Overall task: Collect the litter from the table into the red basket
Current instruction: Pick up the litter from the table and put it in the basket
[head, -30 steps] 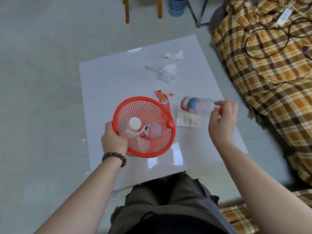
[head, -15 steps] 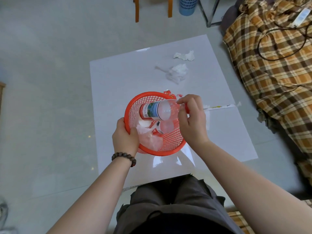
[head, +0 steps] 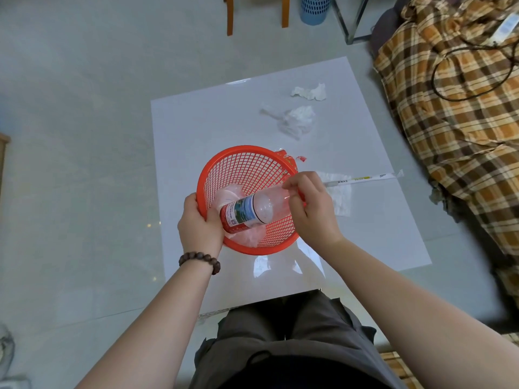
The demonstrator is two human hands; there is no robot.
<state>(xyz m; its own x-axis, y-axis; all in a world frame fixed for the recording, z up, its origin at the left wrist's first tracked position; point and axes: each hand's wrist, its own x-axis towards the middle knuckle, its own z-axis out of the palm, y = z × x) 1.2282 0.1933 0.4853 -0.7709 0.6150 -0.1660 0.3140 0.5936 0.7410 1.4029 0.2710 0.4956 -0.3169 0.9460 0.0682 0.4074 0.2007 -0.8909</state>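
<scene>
The red mesh basket point(head: 247, 164) sits on the white table point(head: 196, 130). My left hand point(head: 199, 226) grips its near-left rim. My right hand point(head: 311, 209) holds a clear plastic bottle point(head: 252, 210) by its neck; the bottle lies tilted inside the basket, base down-left, on clear plastic litter point(head: 229, 192). Still on the table are a crumpled white tissue point(head: 310, 92), a crumpled clear bag point(head: 295, 120), a flat napkin point(head: 341, 197), a long straw wrapper point(head: 365, 178), and a red wrapper point(head: 289, 158) peeking out behind the basket.
A plaid blanket point(head: 455, 113) with a black cable lies on the right, close to the table's edge. Wooden chair legs point(head: 230, 15) and a blue bin point(head: 314, 8) stand on the grey floor beyond the table. My lap is at the table's near edge.
My right hand carried the bottle from the right of the basket over its rim and lowered it inside. The left hand kept its grip on the rim.
</scene>
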